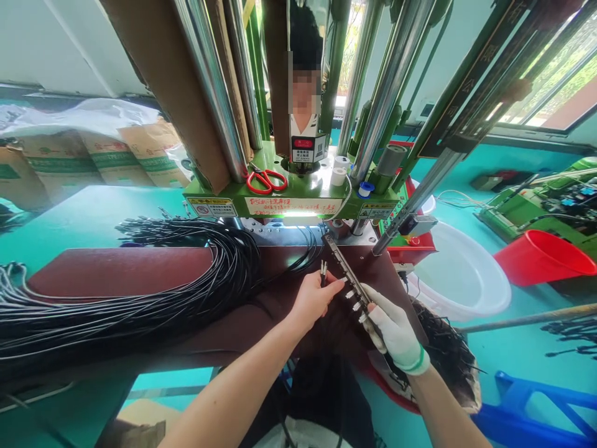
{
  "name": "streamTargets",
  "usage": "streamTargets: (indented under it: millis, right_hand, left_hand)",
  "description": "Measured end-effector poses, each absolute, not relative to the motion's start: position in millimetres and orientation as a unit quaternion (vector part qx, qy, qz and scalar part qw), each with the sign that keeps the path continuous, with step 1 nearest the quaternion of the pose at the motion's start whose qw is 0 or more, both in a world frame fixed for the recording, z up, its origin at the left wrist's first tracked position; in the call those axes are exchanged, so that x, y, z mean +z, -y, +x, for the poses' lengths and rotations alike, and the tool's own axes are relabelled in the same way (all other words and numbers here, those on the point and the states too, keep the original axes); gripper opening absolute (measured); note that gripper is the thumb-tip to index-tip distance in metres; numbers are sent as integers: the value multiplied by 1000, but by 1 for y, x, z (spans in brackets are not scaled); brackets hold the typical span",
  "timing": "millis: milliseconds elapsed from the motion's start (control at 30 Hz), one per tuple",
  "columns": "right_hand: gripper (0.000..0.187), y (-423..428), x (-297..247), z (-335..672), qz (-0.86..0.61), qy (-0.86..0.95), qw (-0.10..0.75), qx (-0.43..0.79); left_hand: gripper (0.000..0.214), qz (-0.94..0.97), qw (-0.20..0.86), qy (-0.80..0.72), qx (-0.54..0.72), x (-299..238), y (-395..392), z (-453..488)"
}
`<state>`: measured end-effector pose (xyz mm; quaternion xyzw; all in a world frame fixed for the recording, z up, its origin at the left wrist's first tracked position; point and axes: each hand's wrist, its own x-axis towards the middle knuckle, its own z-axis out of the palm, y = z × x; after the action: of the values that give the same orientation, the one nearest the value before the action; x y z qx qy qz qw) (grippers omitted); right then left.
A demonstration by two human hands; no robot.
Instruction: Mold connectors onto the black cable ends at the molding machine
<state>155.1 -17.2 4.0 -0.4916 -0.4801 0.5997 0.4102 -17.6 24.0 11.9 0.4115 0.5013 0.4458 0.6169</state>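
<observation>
My bare left hand [313, 297] is closed around a few black cables with silver metal tips [323, 269] that point upward. Its thumb and fingertip reach the side of a long metal mold bar [346, 267], at one of several pale connector ends sticking out along that edge. In a white glove with a green cuff, my right hand [394, 326] grips the lower end of this bar, which slants from upper left to lower right. The bar's upper end lies close to the machine's metal bed [275, 235]. My palms and part of the bar are hidden.
A large bundle of black cables [224, 267] curves over the brown table [125, 270] at left. The green press [224, 186] carries red-handled scissors [265, 182] and metal columns. At right are a white tub [459, 274], a red bucket [543, 258] and a blue stool [536, 404].
</observation>
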Motion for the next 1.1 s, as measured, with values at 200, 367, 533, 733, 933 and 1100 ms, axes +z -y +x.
streamTargets:
  millis: [200, 367, 533, 733, 933, 1100]
  right_hand:
    - [53, 17, 4, 156, -490, 484, 406, 601]
    - [55, 18, 3, 154, -494, 504, 398, 586]
    - [56, 17, 1, 152, -519, 542, 380, 542]
    - [59, 15, 2, 154, -499, 486, 411, 589]
    - [54, 13, 2, 160, -500, 477, 405, 598]
    - [56, 13, 1, 160, -503, 486, 387, 600]
  left_hand:
    - [27, 402, 627, -498, 444, 15, -23, -18]
    - [24, 411, 619, -501, 444, 11, -24, -17]
    - [23, 447, 591, -507, 440, 4, -28, -18]
    - [32, 444, 508, -508, 536, 12, -32, -25]
    - [30, 319, 600, -484, 551, 15, -29, -29]
    - [33, 324, 718, -422, 448, 15, -30, -31]
